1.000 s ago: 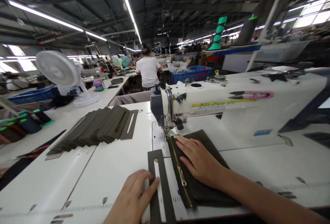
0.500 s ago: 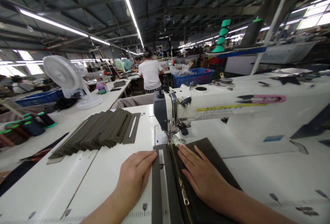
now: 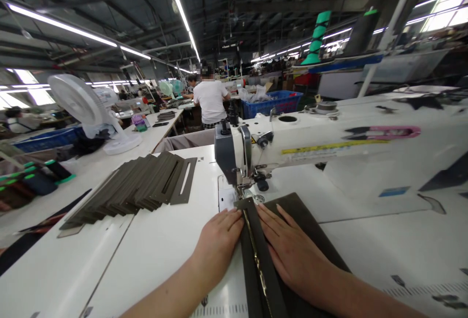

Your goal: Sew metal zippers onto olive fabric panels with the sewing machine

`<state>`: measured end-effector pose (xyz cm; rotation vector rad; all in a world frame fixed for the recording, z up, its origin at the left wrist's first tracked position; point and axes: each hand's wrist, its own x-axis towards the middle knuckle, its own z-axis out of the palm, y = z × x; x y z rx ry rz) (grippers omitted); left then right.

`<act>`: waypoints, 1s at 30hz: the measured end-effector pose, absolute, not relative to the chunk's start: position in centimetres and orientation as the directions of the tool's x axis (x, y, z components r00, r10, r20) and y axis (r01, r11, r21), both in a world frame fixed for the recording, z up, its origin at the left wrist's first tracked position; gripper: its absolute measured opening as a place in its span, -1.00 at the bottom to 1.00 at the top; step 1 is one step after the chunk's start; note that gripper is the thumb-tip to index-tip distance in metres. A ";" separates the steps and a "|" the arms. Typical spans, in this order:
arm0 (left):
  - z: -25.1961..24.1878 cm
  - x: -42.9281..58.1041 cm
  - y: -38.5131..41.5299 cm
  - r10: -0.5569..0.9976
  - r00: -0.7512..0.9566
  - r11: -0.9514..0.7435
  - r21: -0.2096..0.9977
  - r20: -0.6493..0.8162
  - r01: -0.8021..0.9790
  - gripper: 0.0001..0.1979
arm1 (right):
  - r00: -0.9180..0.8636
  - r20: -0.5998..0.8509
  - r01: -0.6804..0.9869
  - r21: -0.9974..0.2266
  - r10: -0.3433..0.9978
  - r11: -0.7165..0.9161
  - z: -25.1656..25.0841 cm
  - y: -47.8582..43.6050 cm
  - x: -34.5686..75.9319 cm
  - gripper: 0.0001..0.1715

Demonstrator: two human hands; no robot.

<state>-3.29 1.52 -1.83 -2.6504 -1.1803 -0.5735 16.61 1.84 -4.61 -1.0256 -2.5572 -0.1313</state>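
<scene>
My left hand (image 3: 219, 242) lies flat, fingers stretched, on the left side of a dark olive slotted fabric frame (image 3: 252, 259) laid over a brass zipper (image 3: 256, 254). My right hand (image 3: 292, 249) presses flat on the olive fabric panel (image 3: 310, 225) to the right of the zipper. Both sets of fingertips point at the presser foot (image 3: 245, 194) of the white sewing machine (image 3: 329, 147), where the frame's far end sits under the needle.
A fanned stack of olive slotted frames (image 3: 135, 186) lies on the white table (image 3: 153, 245) at left. Pink thread snips (image 3: 383, 132) rest on the machine arm. A white fan (image 3: 84, 108), thread spools (image 3: 47, 171), a blue crate (image 3: 274, 103) and a person in white (image 3: 210, 101) stand farther back.
My left hand slid the slotted frame forward and rightward over the zipper, up to the presser foot. My right hand stayed flat on the panel.
</scene>
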 end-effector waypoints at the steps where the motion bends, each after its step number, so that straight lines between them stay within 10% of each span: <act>1: -1.8 -3.2 1.5 0.671 0.611 -0.667 -0.018 0.420 0.745 -0.73 | -0.664 0.373 0.684 -0.048 0.648 0.728 -4.6 1.8 16.6 -0.37; 30: -1.9 -3.7 2.4 0.604 0.714 -0.680 -0.239 0.353 0.693 -0.65 | -0.634 0.229 0.690 -0.265 0.739 0.674 -2.7 2.3 15.8 -0.42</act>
